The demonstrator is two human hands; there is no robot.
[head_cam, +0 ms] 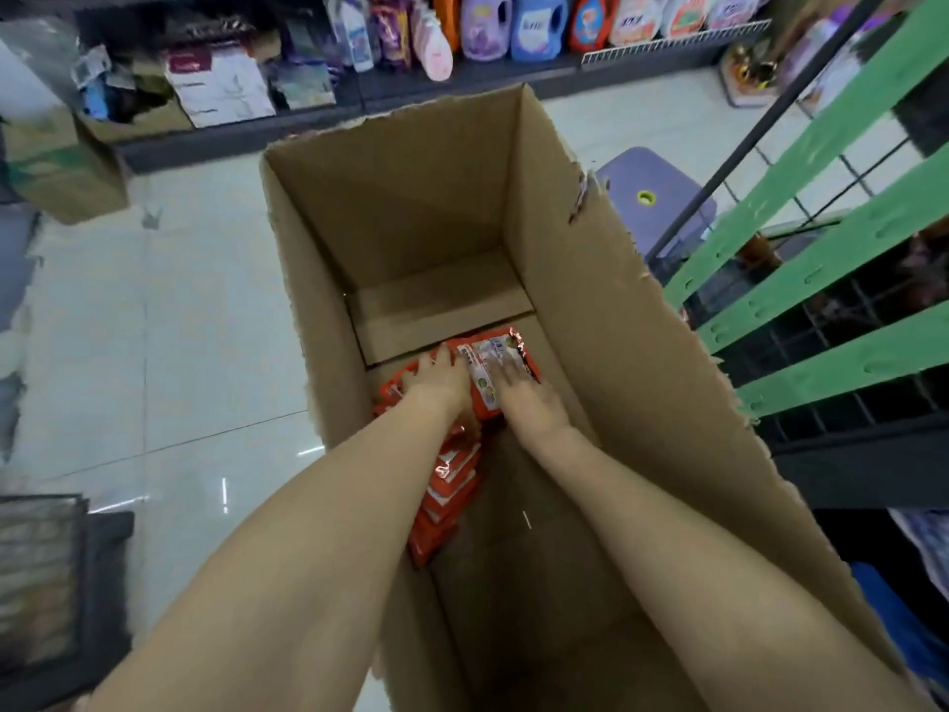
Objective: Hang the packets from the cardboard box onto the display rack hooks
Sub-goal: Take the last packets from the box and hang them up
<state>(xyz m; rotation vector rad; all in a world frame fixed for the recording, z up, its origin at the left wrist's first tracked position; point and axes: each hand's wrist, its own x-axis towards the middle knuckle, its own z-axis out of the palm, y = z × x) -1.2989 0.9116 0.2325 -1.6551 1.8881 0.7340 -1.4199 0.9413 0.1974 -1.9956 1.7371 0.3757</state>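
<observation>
Head view, box: a tall open cardboard box (606,321) stands on the pale tiled floor (169,321), its top edges torn and ragged; the camera looks straight down into it.
Head view, packets: a row of orange-red packets (452,485) lies along the left inner wall at the bottom of the box; the far end of the box floor is bare cardboard.
Head view, top packet: one packet (490,359) lies on the far end of the row with its printed white label side up.
Head view, left hand: the left hand (436,380) reaches deep into the box and lies on the left part of the top packet, fingers spread over it; whether they curl under its edge cannot be told.
Head view, right hand: the right hand (526,395) rests on the right side of the same packet, fingers stretched forward and blurred; its grip cannot be told either.
Head view, rack: a dark wire display rack (821,321) with green strips (832,254) stands just right of the box.
Head view, stool: a purple plastic stool (662,197) sits beyond the box's right wall.
Head view, shelf: a dark low shelf (462,74) along the far wall carries detergent bottles (539,25) and smaller goods.
</observation>
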